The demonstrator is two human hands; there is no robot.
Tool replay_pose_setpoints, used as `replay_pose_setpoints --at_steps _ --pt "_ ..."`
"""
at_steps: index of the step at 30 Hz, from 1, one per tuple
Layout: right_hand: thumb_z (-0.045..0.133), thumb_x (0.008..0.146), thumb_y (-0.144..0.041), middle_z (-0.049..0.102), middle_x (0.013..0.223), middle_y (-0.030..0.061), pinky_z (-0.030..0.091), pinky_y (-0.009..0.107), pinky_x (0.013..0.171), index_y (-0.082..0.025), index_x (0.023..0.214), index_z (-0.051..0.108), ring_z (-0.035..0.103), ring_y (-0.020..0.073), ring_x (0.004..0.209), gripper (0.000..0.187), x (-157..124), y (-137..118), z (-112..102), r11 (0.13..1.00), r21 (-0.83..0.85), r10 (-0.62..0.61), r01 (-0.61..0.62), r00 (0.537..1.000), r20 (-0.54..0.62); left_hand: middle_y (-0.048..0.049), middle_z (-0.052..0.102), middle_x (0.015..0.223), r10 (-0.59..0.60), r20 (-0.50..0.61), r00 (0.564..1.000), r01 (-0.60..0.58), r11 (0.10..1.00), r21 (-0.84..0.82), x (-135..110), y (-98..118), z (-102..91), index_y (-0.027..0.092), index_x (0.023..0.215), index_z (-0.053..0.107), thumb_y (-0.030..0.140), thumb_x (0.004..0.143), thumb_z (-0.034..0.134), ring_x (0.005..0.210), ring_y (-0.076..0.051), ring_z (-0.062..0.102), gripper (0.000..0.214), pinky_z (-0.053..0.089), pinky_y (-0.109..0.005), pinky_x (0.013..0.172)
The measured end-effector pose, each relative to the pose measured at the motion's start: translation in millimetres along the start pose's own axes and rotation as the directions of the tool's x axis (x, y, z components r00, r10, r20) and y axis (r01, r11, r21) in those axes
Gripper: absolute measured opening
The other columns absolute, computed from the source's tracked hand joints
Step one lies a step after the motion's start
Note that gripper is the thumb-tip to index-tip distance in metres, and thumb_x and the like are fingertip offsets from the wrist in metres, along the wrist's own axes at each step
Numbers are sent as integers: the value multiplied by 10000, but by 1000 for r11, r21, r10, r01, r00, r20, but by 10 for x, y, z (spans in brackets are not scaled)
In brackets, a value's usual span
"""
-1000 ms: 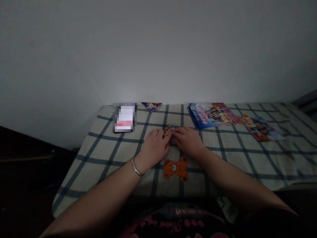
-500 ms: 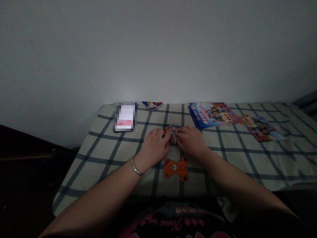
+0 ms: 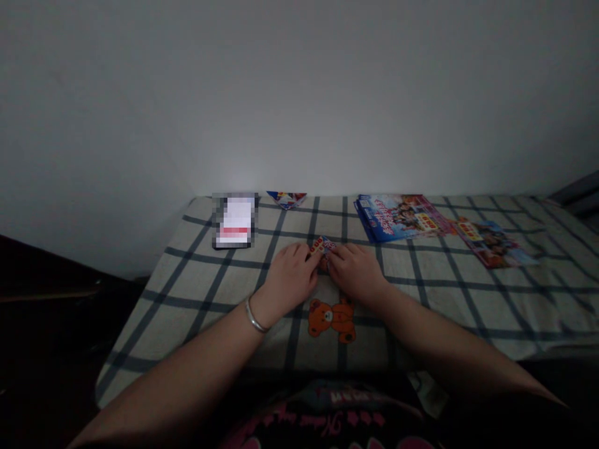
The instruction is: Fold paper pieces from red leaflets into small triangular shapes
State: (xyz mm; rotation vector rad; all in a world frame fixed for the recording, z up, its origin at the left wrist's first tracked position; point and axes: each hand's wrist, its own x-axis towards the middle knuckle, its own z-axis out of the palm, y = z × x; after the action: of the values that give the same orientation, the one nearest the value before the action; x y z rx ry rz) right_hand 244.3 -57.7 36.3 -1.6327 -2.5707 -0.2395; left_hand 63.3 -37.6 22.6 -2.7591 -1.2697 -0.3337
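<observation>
A small folded piece of printed paper lies on the checked tablecloth, between my two hands. My left hand, with a silver bangle at its wrist, is closed on the paper's left side, thumb pressed on the print. From the right, my right hand grips the other side with its fingers bent over the edge. The fingers cover much of the paper, so its full shape is hidden. Just below the hands an orange bear picture shows on the cloth.
At the back left lies a phone with a lit, blurred screen. Beside it is a folded paper triangle. A stack of colourful flyers lies to the right, with another flyer next to it. The wall rises behind the table.
My right hand has shifted slightly left and inward over the folded paper, covering more of its right side. My left hand stays nearly in place.
</observation>
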Motion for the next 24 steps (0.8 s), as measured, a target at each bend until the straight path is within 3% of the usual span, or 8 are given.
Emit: replay_pose_setpoints --at_steps 7,12,24 --pt "441 975 -297 717 962 107 434 351 780 -178 894 739 612 246 944 331 56 33 -86 999 6 53 -53 999 3 -89 606 1024 3 18 1000 -3 1000 22 1 -23 -38 192 1239 618 247 925 506 980 -259 543 337 455 -413 882" --pt "468 938 -255 723 929 120 452 348 736 -160 868 763 623 259 925 318 28 142 -162 986 -46 162 -159 985 56 -76 616 1020 10 12 1000 -11 1000 19 -10 -27 -78 195 1225 623 249 930 501 967 -251 551 324 447 -413 886" --pt "447 959 -266 709 956 119 461 328 743 -165 893 743 619 244 925 319 23 155 -132 984 -32 179 -177 982 57 -84 618 955 -34 30 999 32 996 80 -42 11 -163 188 1115 659 228 926 505 935 -257 576 247 455 -420 865"
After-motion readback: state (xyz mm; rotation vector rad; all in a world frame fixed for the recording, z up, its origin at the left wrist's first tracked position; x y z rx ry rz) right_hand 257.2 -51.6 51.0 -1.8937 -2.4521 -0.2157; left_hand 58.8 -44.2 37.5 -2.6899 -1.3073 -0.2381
